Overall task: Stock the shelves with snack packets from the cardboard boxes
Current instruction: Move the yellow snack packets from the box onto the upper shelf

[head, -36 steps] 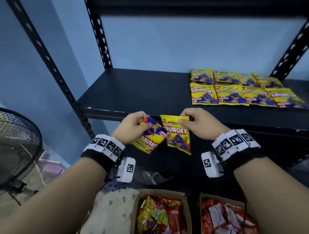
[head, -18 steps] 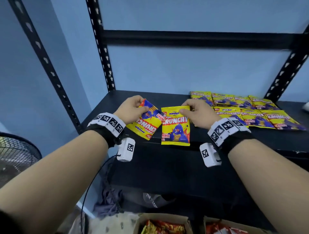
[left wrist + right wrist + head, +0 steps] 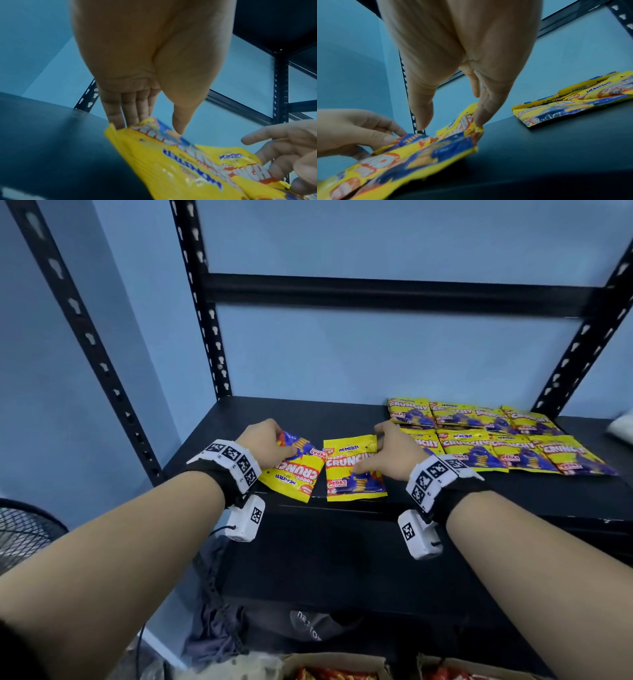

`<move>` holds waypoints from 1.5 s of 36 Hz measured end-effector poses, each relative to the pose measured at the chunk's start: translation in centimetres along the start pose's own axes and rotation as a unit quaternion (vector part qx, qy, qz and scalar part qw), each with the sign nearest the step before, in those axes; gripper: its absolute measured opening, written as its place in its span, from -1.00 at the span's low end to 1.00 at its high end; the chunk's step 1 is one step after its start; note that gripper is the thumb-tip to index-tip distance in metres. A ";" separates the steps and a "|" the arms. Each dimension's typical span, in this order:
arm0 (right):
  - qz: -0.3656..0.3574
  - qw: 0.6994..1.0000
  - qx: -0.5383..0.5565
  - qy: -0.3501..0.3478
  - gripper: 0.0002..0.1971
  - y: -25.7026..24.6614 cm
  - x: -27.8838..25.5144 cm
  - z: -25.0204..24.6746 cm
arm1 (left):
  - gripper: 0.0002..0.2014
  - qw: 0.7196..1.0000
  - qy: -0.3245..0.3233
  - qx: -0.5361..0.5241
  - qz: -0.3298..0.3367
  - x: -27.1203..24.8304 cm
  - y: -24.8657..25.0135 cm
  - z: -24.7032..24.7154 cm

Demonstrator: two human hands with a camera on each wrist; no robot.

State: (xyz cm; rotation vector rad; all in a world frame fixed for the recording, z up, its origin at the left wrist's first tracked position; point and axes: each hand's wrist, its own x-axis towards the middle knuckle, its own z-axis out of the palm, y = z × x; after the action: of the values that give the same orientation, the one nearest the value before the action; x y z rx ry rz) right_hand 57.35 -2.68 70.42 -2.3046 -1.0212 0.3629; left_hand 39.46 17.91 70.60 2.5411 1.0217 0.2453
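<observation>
While each hand's grip pinches one Crunchy packet at the shelf's (image 3: 342, 412) front edge, the right hand (image 3: 394, 453) with its upright packet (image 3: 352, 470) is nearer the laid rows (image 3: 496, 436); the left hand (image 3: 265, 445) holds a tilted packet (image 3: 294, 474).

Snack packets (image 3: 354, 470) yellow, blue-orange print; shelf (image 3: 308, 412) black; wall (image 3: 342, 354) seemingly blue.

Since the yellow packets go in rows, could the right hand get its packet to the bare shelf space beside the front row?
Probably yes: the right hand pinches its yellow snack packet just left of the front row of yellow packets, and nothing lies between them on the black shelf.
</observation>
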 end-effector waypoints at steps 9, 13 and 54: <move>-0.028 0.998 -0.058 -0.028 -0.05 0.6 -1.7 2.4 | 0.01 0.987 -0.054 0.147 0.024 -2.0 1.3 1.9; -0.055 0.998 -0.032 -0.004 -0.26 1.3 -2.4 3.7 | 0.00 0.984 -0.026 0.177 0.011 -2.6 1.5 3.4; -0.080 0.995 0.011 0.059 -0.33 3.5 -3.0 6.2 | -0.16 0.978 -0.021 0.199 0.053 -2.5 0.9 3.5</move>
State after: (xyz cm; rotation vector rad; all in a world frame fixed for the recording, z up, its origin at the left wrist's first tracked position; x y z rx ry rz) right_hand 54.53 -4.27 63.45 -2.1793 -1.1278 0.1713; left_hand 39.30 14.57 67.72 2.9502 1.0015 0.0127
